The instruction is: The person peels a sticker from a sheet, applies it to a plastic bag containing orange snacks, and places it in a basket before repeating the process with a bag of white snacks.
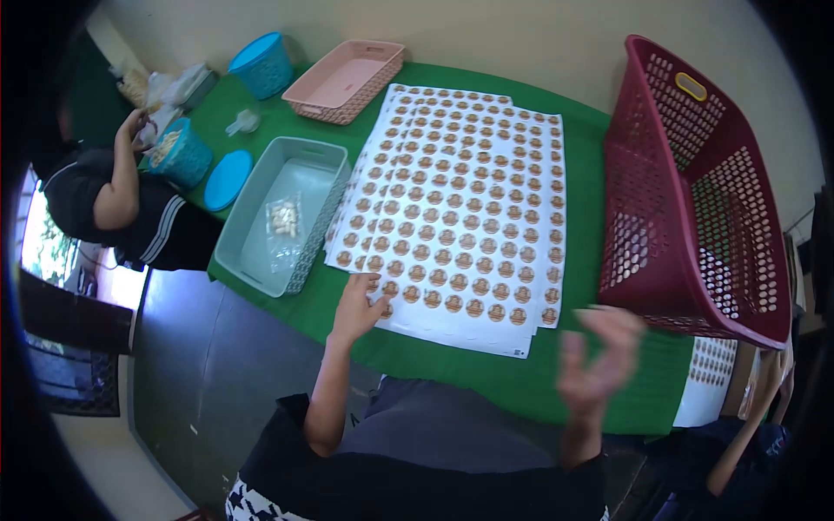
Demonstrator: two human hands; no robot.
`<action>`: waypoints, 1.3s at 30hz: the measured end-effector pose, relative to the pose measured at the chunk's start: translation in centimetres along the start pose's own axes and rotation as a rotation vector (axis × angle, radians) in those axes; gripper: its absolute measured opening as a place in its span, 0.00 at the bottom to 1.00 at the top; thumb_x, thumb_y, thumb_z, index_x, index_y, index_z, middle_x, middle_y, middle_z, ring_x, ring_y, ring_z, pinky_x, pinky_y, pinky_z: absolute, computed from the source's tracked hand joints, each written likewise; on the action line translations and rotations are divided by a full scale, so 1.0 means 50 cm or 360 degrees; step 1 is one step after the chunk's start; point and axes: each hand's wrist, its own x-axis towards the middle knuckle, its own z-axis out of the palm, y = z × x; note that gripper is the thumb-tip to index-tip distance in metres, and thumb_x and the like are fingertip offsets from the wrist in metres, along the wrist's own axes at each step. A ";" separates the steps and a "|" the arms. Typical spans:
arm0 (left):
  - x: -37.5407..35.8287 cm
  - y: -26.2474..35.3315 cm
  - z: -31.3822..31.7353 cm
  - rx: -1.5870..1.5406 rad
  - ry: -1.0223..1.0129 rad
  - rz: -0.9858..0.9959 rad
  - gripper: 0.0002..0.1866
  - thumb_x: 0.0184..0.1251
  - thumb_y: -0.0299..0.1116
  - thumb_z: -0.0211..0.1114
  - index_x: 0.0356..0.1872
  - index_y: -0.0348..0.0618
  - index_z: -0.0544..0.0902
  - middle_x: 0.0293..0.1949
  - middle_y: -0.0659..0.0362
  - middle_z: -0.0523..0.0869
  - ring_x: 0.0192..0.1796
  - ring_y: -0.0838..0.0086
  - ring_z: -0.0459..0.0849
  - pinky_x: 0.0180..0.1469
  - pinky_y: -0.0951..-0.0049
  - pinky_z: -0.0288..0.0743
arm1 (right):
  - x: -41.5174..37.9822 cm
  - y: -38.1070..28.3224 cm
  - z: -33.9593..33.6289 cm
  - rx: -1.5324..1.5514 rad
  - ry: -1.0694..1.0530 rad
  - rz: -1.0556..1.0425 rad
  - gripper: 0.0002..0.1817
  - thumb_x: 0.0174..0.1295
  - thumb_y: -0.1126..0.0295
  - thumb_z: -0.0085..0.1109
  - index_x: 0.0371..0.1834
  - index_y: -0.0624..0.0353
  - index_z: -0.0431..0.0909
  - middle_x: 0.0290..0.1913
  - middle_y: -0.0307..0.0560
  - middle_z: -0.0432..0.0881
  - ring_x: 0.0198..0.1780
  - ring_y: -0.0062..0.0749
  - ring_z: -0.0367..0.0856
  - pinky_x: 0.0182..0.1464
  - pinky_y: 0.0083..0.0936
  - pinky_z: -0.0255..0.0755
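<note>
Sheets of round brown-and-white stickers (452,217) lie in an overlapping stack on the green tablecloth. At the near left corner of the stack, my left hand (354,311) rests on the top sheet, its thumb and fingers apart. My right hand (599,356) is raised to the right of the sheets, close to the near end of the dark red basket (647,286). Motion blurs it, but a gap shows between thumb and fingers, with nothing visible in it.
A pale green tray (236,247) holding a clear bag of light pieces (283,219) stands left of the sheets. Behind are a pink tray (334,78) and a blue lidded tub (262,65). A person (122,187) works by an open tub (187,161); another person's arm (747,417) shows right.
</note>
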 end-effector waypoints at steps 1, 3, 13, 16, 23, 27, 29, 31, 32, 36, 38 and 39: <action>-0.008 -0.009 0.001 -0.0033 -0.0014 -0.0052 0.19 0.44 0.33 0.63 0.40 0.38 0.72 0.37 0.52 0.71 0.39 0.67 0.75 0.39 0.70 0.70 | -0.027 -0.006 0.059 0.0259 -0.0175 0.0230 0.10 0.42 0.77 0.57 0.30 0.61 0.72 0.31 0.46 0.74 0.37 0.37 0.71 0.41 0.29 0.63; -0.022 -0.015 0.007 -0.0013 -0.0073 -0.0196 0.20 0.43 0.32 0.64 0.40 0.39 0.72 0.37 0.52 0.71 0.39 0.67 0.75 0.39 0.70 0.70 | -0.092 0.009 0.168 0.0532 -0.0506 0.0372 0.07 0.43 0.76 0.56 0.29 0.61 0.73 0.30 0.46 0.73 0.35 0.38 0.69 0.40 0.29 0.62; -0.042 -0.015 0.016 0.0110 -0.0112 -0.0235 0.13 0.43 0.32 0.64 0.34 0.47 0.76 0.34 0.58 0.71 0.37 0.69 0.74 0.39 0.71 0.69 | -0.220 0.042 0.366 0.0515 -0.1005 0.0242 0.07 0.47 0.72 0.52 0.30 0.58 0.73 0.33 0.45 0.71 0.39 0.38 0.68 0.42 0.29 0.60; -0.043 -0.022 0.018 0.0171 -0.0096 -0.0154 0.11 0.43 0.32 0.64 0.31 0.47 0.77 0.35 0.59 0.71 0.38 0.68 0.73 0.39 0.71 0.69 | -0.218 0.035 0.400 0.0440 -0.1021 -0.0080 0.11 0.45 0.72 0.53 0.34 0.56 0.74 0.36 0.44 0.72 0.42 0.36 0.68 0.44 0.30 0.59; -0.052 -0.028 0.015 0.0191 -0.0106 -0.0022 0.13 0.41 0.33 0.66 0.31 0.44 0.77 0.38 0.56 0.70 0.38 0.67 0.74 0.41 0.72 0.69 | -0.231 0.030 0.420 0.0214 -0.1034 -0.0425 0.16 0.43 0.70 0.54 0.40 0.52 0.73 0.44 0.44 0.70 0.48 0.34 0.67 0.47 0.34 0.57; -0.049 -0.027 0.013 0.0119 -0.0148 -0.0021 0.16 0.40 0.33 0.67 0.33 0.43 0.76 0.39 0.55 0.70 0.40 0.65 0.73 0.42 0.71 0.69 | -0.229 0.027 0.417 0.0149 -0.1060 -0.0441 0.18 0.43 0.70 0.54 0.42 0.51 0.73 0.46 0.44 0.69 0.50 0.34 0.65 0.48 0.36 0.57; -0.046 -0.024 0.009 0.0103 -0.0165 -0.0035 0.16 0.40 0.33 0.67 0.33 0.43 0.75 0.39 0.55 0.70 0.39 0.65 0.74 0.42 0.70 0.69 | -0.229 0.027 0.416 0.0134 -0.1061 -0.0442 0.18 0.43 0.70 0.53 0.42 0.51 0.72 0.47 0.43 0.69 0.50 0.34 0.65 0.49 0.36 0.57; -0.046 -0.022 0.009 0.0088 -0.0183 -0.0044 0.17 0.40 0.33 0.67 0.34 0.42 0.75 0.39 0.55 0.70 0.39 0.65 0.74 0.42 0.70 0.69 | -0.230 0.027 0.414 0.0103 -0.1122 -0.0433 0.20 0.45 0.69 0.53 0.46 0.49 0.71 0.48 0.43 0.68 0.51 0.34 0.65 0.51 0.38 0.55; -0.047 -0.021 0.012 0.0098 -0.0146 -0.0020 0.17 0.40 0.33 0.67 0.34 0.42 0.75 0.38 0.55 0.70 0.39 0.65 0.74 0.41 0.71 0.69 | -0.230 0.026 0.412 0.0103 -0.1121 -0.0433 0.20 0.45 0.69 0.53 0.46 0.49 0.71 0.48 0.43 0.68 0.51 0.34 0.65 0.51 0.38 0.55; -0.054 -0.024 0.025 -0.0021 -0.0058 0.0011 0.13 0.42 0.30 0.65 0.31 0.40 0.76 0.35 0.56 0.71 0.36 0.67 0.74 0.39 0.74 0.70 | -0.237 0.025 0.420 0.0054 -0.1134 -0.0407 0.23 0.46 0.68 0.50 0.51 0.45 0.67 0.50 0.43 0.67 0.51 0.33 0.64 0.53 0.40 0.53; -0.052 -0.026 0.028 -0.0127 -0.0043 -0.0031 0.11 0.44 0.29 0.64 0.31 0.38 0.76 0.32 0.56 0.72 0.34 0.70 0.75 0.37 0.75 0.70 | -0.234 0.025 0.418 0.0049 -0.1125 -0.0408 0.24 0.47 0.68 0.50 0.52 0.44 0.66 0.50 0.43 0.67 0.51 0.33 0.64 0.54 0.41 0.52; -0.051 -0.027 0.029 -0.0232 -0.0029 -0.0076 0.09 0.46 0.27 0.62 0.30 0.37 0.76 0.30 0.56 0.74 0.31 0.72 0.75 0.35 0.77 0.70 | -0.230 0.024 0.415 0.0067 -0.1130 -0.0398 0.24 0.47 0.69 0.50 0.51 0.45 0.66 0.50 0.44 0.67 0.51 0.34 0.64 0.54 0.40 0.52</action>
